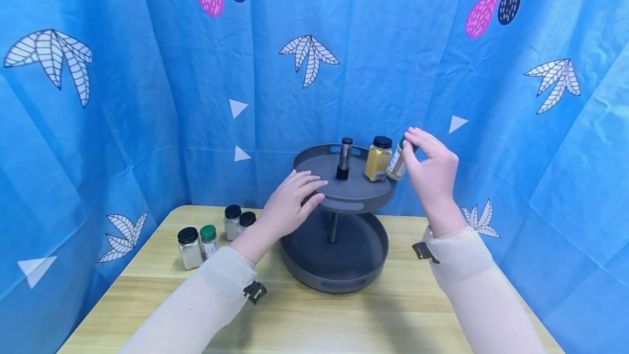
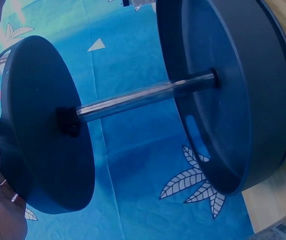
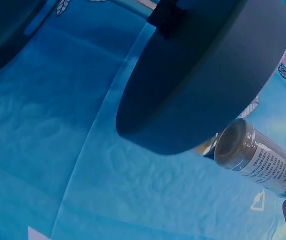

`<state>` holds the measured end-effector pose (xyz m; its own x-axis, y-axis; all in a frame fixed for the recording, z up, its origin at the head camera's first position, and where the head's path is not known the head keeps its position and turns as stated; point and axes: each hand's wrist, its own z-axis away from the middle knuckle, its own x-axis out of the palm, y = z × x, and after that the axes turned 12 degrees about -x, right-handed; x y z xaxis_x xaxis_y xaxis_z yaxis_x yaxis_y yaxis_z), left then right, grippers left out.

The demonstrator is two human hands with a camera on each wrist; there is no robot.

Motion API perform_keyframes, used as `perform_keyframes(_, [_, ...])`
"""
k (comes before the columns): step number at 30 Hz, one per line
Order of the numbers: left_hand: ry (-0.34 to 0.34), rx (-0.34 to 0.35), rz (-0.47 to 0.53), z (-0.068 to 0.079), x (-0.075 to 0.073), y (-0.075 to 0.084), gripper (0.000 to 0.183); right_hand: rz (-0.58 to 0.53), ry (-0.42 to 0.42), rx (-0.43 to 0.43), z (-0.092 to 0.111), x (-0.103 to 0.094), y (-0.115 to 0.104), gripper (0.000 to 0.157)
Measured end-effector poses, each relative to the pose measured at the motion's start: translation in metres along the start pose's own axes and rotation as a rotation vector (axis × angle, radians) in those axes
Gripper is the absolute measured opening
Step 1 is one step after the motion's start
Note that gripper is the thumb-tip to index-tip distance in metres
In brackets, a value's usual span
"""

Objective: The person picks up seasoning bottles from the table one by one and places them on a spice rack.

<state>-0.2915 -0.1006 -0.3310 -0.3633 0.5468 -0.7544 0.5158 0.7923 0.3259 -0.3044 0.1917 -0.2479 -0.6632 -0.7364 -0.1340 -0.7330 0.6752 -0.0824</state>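
A dark grey two-tier round rack [image 1: 334, 283] stands on the table. At the upper tray's right edge my right hand [image 1: 432, 165] pinches a green-capped spice jar [image 1: 396, 164] by its cap, tilted slightly. The right wrist view shows that jar's [image 3: 267, 162] base and white label just outside the tray wall [image 3: 217, 90]. Beside it on the upper tray is a square jar of yellow powder [image 1: 378, 160] with a black lid. My left hand [image 1: 290, 204] rests on the upper tray's left rim, fingers extended; in the left wrist view the hand [image 2: 0, 200] touches that rim.
Left of the rack are a black-capped jar of white contents [image 1: 189, 250], a small green-capped jar [image 1: 208, 240] and two more black-capped jars [image 1: 232, 222], one partly behind my left arm. The pole top [image 1: 345, 157] rises through the upper tray. A blue patterned curtain [image 1: 304, 113] surrounds the wooden table [image 1: 314, 316].
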Motion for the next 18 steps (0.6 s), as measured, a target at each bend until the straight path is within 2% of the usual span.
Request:
perform_keyframes(7, [0.007,0.002,-0.001,0.000,0.000,0.000,0.040,-0.026,-0.014,-0.021,-0.004,0.015,-0.004,0.018])
perform_keyframes(18, [0.022,0.016,-0.009,0.000,0.001,-0.001,0.040,0.003,-0.101,-0.017,0.001,0.030,-0.007,0.022])
